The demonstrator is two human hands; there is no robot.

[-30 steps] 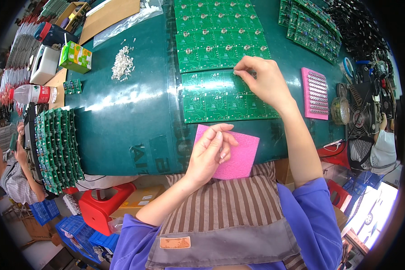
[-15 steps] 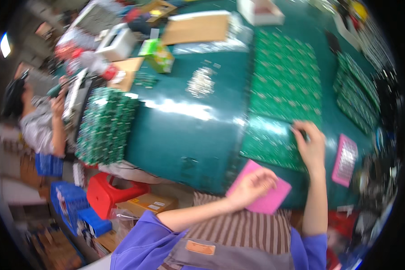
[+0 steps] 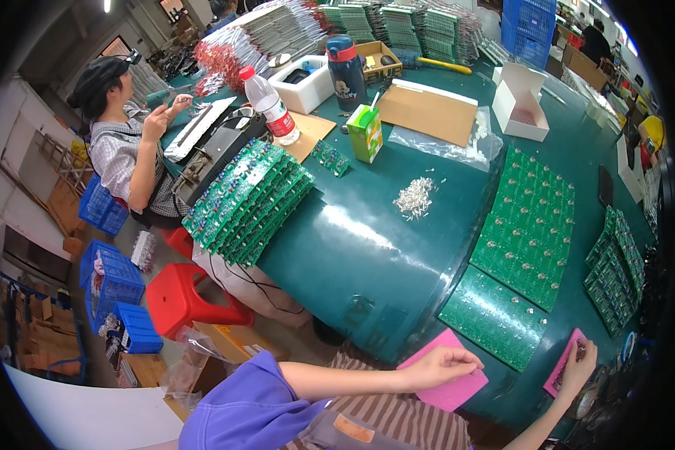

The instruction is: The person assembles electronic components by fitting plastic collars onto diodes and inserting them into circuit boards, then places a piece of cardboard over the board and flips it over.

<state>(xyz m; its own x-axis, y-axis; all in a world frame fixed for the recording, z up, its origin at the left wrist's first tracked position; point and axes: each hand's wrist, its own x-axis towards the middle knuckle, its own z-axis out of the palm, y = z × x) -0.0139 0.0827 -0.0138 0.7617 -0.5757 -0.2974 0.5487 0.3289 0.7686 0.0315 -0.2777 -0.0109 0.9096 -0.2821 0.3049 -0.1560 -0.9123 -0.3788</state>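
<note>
My left hand (image 3: 444, 367) hovers over or rests on a pink foam sheet (image 3: 457, 391) at the table's near edge. Its thumb and fingertips are pinched together; whatever they may hold is too small to make out. At a second pink pad (image 3: 553, 381) to the right, my right hand (image 3: 580, 367) has its fingers curled down onto small dark parts, which it partly hides. Between and beyond the hands lie a green circuit board panel (image 3: 495, 319) and, adjoining it, a larger one (image 3: 525, 229), both dotted with small components.
A heap of small white parts (image 3: 414, 199) lies mid-table. Stacked circuit boards (image 3: 247, 202) stand left, more boards (image 3: 615, 270) right. Farther back are a drink carton (image 3: 366, 135), a water bottle (image 3: 270, 105) and a white box (image 3: 519, 105). A co-worker (image 3: 127, 135) sits left.
My right hand has left the nearer green panel and moved right to the pink pad. My left hand stays at the pink sheet, fingers more closed. The whole view has shifted.
</note>
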